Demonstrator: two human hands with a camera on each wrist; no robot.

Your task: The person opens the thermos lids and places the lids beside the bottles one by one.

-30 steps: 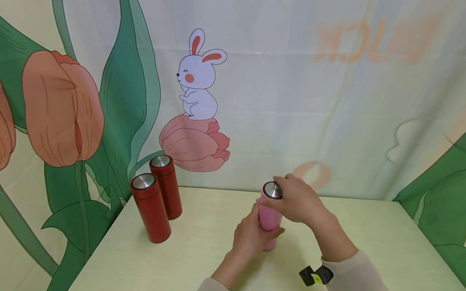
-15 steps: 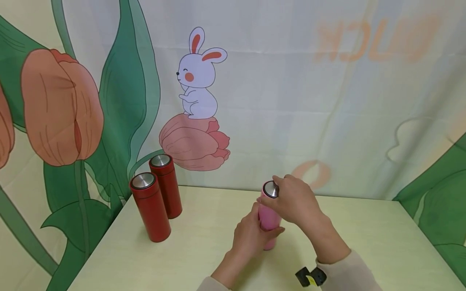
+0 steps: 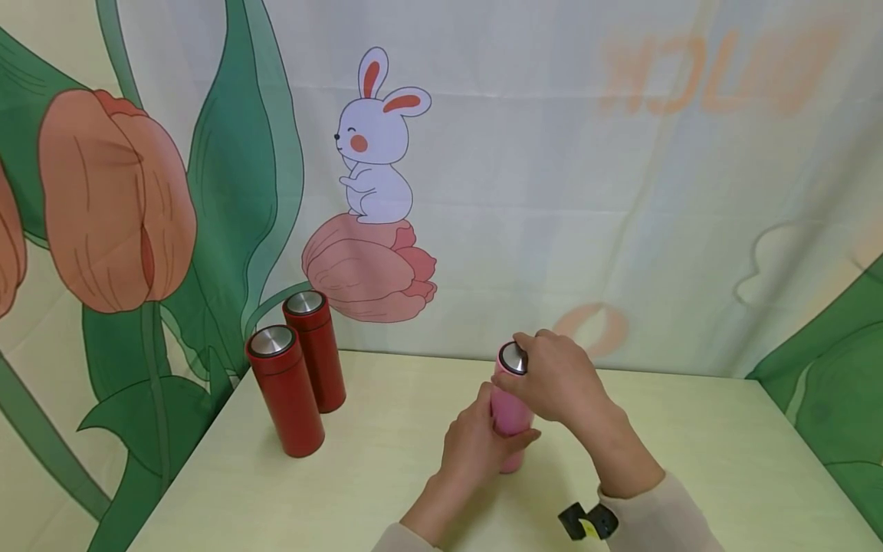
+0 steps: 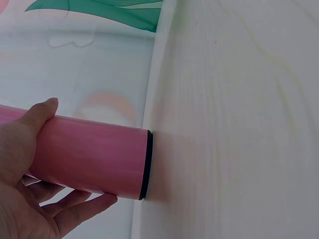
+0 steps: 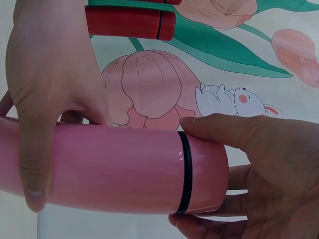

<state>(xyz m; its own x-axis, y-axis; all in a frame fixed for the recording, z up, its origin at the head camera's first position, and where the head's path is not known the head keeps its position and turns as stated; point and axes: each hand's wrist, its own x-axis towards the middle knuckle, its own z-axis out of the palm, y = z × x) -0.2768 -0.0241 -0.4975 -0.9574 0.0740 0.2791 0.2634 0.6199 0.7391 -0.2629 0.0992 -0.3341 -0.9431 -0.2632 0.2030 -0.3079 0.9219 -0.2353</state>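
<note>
On the pale wood-grain table (image 3: 386,468), I'm gripping an upright pink cylindrical bottle (image 3: 512,415), left hand (image 3: 472,451) round its body, right hand (image 3: 557,377) round its steel-topped lid (image 5: 209,174). The lid is sitting on, its handling seemingly unfinished; 2 capped red cylindrical bottles (image 3: 293,406) are standing untouched.

Two red cylindrical flasks (image 3: 293,406) (image 3: 324,360) and one pink cylindrical flask (image 3: 512,414) were counted. Three round silver-metal lid tops (image 3: 272,341) were noted, one per flask. One bare left hand (image 3: 474,446) and one bare right hand (image 3: 557,376) were recorded. Two beige fabric sleeves (image 3: 662,517), one pale wood-grain table (image 3: 386,483) and one white printed rabbit (image 3: 375,165) were tallied.
</note>
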